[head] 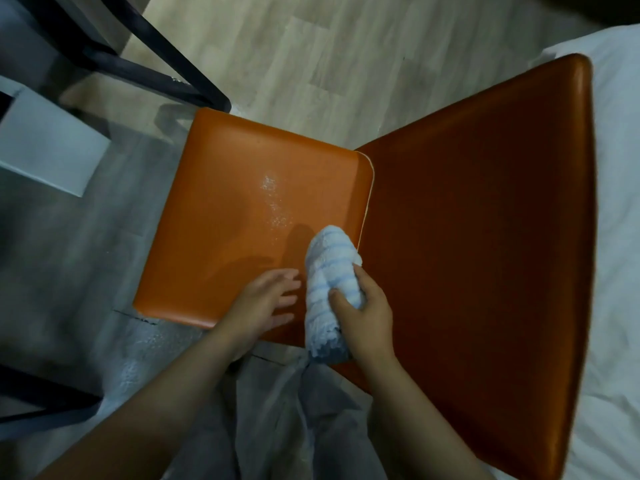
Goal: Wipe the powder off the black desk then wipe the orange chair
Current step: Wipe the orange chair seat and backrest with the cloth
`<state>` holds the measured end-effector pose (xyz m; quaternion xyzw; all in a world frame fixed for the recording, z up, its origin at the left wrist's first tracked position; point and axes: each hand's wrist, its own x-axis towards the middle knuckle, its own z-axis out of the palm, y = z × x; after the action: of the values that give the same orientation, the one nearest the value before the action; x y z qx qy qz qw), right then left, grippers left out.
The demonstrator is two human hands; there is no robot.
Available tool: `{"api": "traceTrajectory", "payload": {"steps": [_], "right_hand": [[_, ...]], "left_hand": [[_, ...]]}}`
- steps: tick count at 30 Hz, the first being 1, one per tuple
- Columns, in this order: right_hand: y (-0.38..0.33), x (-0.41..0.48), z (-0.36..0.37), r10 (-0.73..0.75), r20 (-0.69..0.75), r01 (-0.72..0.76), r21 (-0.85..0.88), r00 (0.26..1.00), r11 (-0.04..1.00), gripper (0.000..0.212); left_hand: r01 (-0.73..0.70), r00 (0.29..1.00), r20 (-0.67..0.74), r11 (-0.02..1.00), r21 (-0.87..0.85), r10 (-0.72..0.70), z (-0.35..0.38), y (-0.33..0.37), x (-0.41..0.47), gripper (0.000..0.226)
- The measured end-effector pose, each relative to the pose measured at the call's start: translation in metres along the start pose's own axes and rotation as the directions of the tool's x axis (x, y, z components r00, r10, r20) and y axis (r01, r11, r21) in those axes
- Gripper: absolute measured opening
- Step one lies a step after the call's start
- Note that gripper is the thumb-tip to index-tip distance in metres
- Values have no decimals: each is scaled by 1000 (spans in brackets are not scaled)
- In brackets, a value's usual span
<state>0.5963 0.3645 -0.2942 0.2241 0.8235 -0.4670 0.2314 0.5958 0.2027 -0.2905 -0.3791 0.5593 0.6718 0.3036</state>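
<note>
- The orange chair [263, 209] stood on the wooden floor [311, 57], seen from above, its seat to the left and its tall backrest [478, 254] spreading to the right.
- A trail of white powder [273, 202] lay on the seat, running from near the middle toward the near edge, just left of the cloth.
- The right hand [363, 313] had its grip clamped on a bunched white cloth with pale blue stripes [329, 271]; thumb and fingers wrapped its lower half.
- The cloth's upper end pressed on the seat close to the seam where seat meets backrest, and its lower end hung past the seat's front edge.
- The left hand [266, 303] lay flat on the near part of the seat, its grip apart with fingers spread and pointing right toward the cloth, holding nothing.
- The two hands were near each other but not touching.
- More powder [138, 362] dusted the floor below the seat's near-left corner.
- Black frame legs [166, 81] crossed the upper left; whether they belonged to the desk's surface I could not tell.
- A white box-like object [48, 150] sat at the left edge.
- White bedding [616, 202] lay behind the backrest on the right.
- Grey fabric [277, 427] filled the bottom between the forearms.
</note>
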Motion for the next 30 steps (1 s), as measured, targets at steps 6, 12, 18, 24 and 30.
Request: {"api": "traceTrajectory", "payload": {"steps": [6, 12, 18, 24, 30], "right_hand": [[-20, 50, 11, -97, -135, 79, -134, 986, 988, 57], [-37, 99, 23, -198, -242, 125, -287, 950, 950, 58], [-49, 160, 28, -268, -290, 91, -505, 919, 858, 58], [-56, 214, 53, -266, -267, 46, -619, 926, 784, 60], [-57, 245, 87, -234, -277, 25, -595, 932, 803, 67]], "left_hand": [[-106, 937, -158, 681, 724, 313, -81, 6, 51, 43], [-39, 933, -74, 302, 952, 352, -129, 27, 90, 79], [53, 968, -88, 150, 987, 236, -151, 44, 130, 143], [73, 991, -78, 54, 996, 111, -161, 52, 157, 163], [113, 993, -114, 17, 993, 23, -162, 54, 169, 163]]}}
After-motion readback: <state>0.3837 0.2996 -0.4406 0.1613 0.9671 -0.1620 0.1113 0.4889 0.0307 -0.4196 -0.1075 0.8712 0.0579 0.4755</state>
